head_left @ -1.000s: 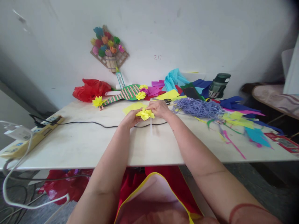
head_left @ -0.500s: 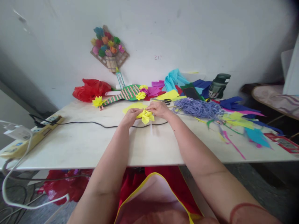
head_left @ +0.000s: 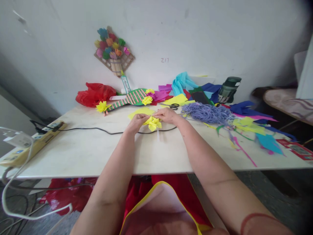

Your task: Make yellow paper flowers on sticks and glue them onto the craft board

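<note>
Between my two hands is a yellow paper flower [head_left: 153, 123], its pointed petals facing me. My left hand [head_left: 138, 122] pinches it from the left side. The fingers of my right hand [head_left: 166, 115] are closed on its upper right petals. A sheet of yellow paper [head_left: 140, 112] lies flat just behind my left hand. Farther back rests a green guitar-shaped piece [head_left: 135, 98] with pink strips and yellow flowers on it. Black-handled scissors [head_left: 174, 106] lie behind my right hand.
A tangle of purple string [head_left: 207, 113] and coloured paper scraps [head_left: 249, 126] spread to the right. A dark bottle [head_left: 229, 90] stands at the back. A black cord [head_left: 107, 131] crosses the table from a power strip [head_left: 36, 143]. A red plastic bag [head_left: 95, 94] sits back left.
My fingers have shifted only very slightly on the yellow paper flower. Both hands stay in the same place, and the other things have not moved.
</note>
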`<state>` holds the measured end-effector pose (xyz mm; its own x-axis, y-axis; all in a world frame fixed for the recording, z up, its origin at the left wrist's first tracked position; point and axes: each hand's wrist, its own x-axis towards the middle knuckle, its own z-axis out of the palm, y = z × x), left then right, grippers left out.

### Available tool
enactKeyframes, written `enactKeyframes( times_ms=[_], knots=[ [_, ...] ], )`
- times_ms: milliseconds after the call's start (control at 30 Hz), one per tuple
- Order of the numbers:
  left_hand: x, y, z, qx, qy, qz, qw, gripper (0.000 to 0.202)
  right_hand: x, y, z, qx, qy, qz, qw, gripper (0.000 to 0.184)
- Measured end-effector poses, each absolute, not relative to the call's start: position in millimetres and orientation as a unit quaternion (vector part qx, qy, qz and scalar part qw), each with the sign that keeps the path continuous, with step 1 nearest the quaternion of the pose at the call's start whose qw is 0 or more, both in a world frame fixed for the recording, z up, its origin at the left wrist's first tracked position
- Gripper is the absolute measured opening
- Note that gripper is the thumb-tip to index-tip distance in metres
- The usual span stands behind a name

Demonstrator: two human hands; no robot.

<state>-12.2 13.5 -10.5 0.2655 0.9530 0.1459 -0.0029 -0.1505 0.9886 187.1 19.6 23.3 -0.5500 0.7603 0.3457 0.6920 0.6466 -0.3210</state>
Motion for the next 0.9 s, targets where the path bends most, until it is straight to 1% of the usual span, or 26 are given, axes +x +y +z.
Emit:
enactKeyframes(
  times_ms=[267,467,567,733,900],
  knots=[
    [-9.9,9.5,-7.2,0.599,0.398,0.467,0.515,0.041,186.6,17.9,26.3,-0.412,-0.879,0.029,0.239,0.024],
    [-7.2,3.4,-2.1,0.552,0.375,0.467,0.580,0.046,183.7,16.8,28.3,-0.416,-0.874,0.005,0.250,0.024],
    [-8.3,2.5,-1.4,0.536,0.377,0.465,0.596,0.047,182.7,16.2,28.0,-0.420,-0.873,0.003,0.246,0.025],
    [-10.1,1.2,-0.3,0.556,0.397,0.438,0.584,0.044,182.1,16.3,27.2,-0.432,-0.871,-0.009,0.236,0.025],
    [-8.0,-0.6,1.2,0.556,0.412,0.454,0.561,0.045,180.2,13.8,28.3,-0.439,-0.866,-0.010,0.239,0.025]
  ],
)
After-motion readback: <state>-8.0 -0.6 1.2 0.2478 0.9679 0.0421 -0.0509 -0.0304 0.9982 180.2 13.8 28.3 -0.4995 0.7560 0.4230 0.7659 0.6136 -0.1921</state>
